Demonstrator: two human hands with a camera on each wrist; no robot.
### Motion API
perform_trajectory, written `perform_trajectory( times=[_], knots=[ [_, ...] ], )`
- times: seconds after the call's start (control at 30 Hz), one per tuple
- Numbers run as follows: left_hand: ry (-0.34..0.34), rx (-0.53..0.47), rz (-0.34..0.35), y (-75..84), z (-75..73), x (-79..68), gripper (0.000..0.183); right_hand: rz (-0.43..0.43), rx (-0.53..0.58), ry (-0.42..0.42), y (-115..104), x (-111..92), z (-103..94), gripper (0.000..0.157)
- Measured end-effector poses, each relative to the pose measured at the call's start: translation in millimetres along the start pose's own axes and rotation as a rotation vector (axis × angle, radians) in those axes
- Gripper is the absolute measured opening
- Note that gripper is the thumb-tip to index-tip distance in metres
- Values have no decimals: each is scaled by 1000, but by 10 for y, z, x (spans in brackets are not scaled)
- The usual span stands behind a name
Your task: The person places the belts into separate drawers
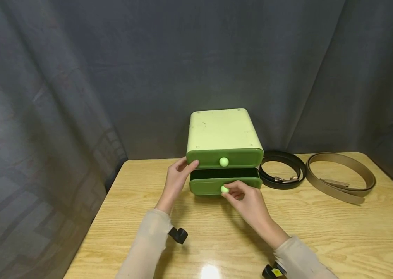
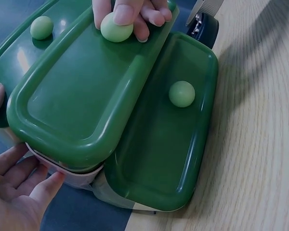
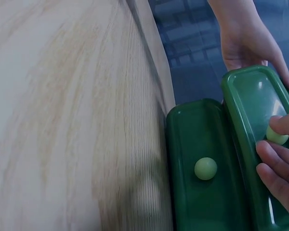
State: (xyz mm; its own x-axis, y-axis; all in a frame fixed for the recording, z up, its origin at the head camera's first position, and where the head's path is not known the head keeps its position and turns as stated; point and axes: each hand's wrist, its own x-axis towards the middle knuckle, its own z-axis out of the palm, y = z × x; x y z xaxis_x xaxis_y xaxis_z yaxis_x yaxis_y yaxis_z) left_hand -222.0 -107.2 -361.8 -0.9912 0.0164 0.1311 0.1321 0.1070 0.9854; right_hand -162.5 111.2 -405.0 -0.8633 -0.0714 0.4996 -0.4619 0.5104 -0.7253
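Observation:
A small drawer cabinet [image 1: 222,130] with a pale yellow-green shell and green drawer fronts stands at the back of the table. Its middle drawer [image 1: 205,186] is pulled out, showing a dark gap behind the front. My right hand [image 1: 250,203] pinches that drawer's round light-green knob [image 2: 116,30] between thumb and fingers. On the cabinet's left side lies my left hand [image 1: 175,180], its thumb [image 1: 193,166] against the top drawer front [image 1: 206,159] and its fingers along the side. The wrist views show the closed bottom drawer [image 3: 197,139] below, hidden in the head view.
Right of the cabinet lies a coiled black belt [image 1: 281,184] with a metal buckle. Beside it is a coiled tan belt [image 1: 360,170]. The wooden table [image 1: 339,236] reaches back to a dark grey curtain [image 1: 140,77] that also hangs at both sides.

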Motion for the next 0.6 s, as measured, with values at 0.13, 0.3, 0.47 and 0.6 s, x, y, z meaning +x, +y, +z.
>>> perform_trajectory(
  times=[0.13, 0.3, 0.47, 0.6],
  knots=[
    [-10, 5, -7, 197, -1, -95, 47, 9, -1, -3, -9, -16, -6, 21],
    [-9, 1, -10, 213, -4, -99, 49, -1, 0, 5, -26, -45, -12, 22],
    [-14, -3, 3, 212, -8, -95, 52, -5, 7, 6, -39, -86, -20, 22],
    [-19, 5, 7, 214, -14, -96, 52, -4, 12, 12, -48, -122, -28, 22]
  ],
)
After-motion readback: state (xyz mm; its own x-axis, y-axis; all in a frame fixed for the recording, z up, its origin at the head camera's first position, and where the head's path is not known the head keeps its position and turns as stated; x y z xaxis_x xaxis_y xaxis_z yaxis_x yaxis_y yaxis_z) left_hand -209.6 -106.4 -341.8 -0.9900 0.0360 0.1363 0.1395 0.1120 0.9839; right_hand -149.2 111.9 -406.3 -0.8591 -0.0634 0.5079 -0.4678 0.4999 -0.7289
